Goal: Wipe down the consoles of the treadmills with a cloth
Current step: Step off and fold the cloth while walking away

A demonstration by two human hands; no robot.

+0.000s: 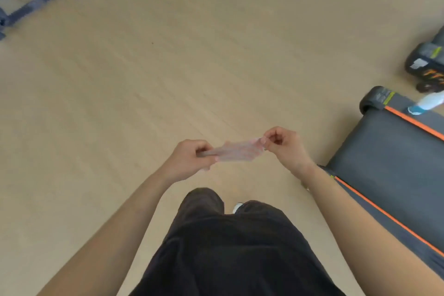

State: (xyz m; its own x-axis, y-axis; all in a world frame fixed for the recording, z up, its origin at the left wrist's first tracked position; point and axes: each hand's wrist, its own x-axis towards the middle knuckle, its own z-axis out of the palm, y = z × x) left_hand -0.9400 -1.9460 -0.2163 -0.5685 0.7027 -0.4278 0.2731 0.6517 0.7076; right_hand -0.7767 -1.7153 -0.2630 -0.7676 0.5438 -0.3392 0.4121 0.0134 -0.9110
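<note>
Two hands on one thin pinkish cloth (236,151), stretched w/ long axis left-right betw. them: left hand (189,163) fist-closed on one end, right hand (286,145) pinching the other. Treadmill (389,151) lies right; console not in view.

Both hands stretch a thin pinkish cloth (236,151) above the tan floor (168,67): left hand (189,161) grips one end, right hand (286,145) pinches the other. A treadmill (384,163) sits at right.
</note>
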